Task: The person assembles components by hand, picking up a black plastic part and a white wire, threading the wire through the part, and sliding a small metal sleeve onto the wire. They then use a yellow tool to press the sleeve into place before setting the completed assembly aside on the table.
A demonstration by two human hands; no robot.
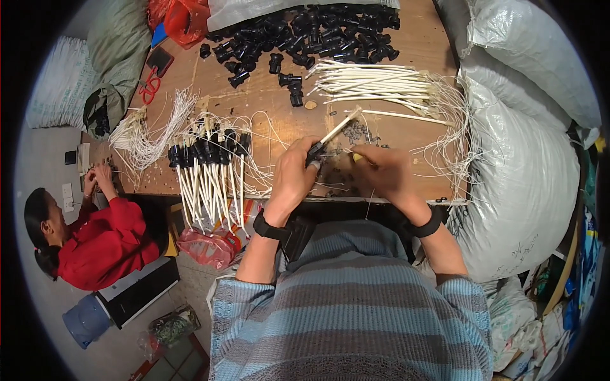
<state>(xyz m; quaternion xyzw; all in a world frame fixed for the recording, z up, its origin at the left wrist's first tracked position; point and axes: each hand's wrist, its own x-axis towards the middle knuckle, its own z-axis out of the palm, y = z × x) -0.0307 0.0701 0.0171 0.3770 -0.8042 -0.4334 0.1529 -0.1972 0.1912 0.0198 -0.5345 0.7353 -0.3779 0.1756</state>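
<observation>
At far left a co-worker in red [108, 247] sits at the bench [286, 124], both forearms raised. Next come a bundle of thin white wires [155, 140] and a row of black fittings with white tubes [206, 151], the tube ends overhanging the front edge. At the middle, the left hand [293, 174] grips a black fitting [314, 151], its white tube [340, 129] slanting up to the right. Just beside it, the right hand [386, 171] is blurred; whether it pinches anything cannot be told. Farther right lie loose white tubes [375, 84], then white sacks [521, 178].
</observation>
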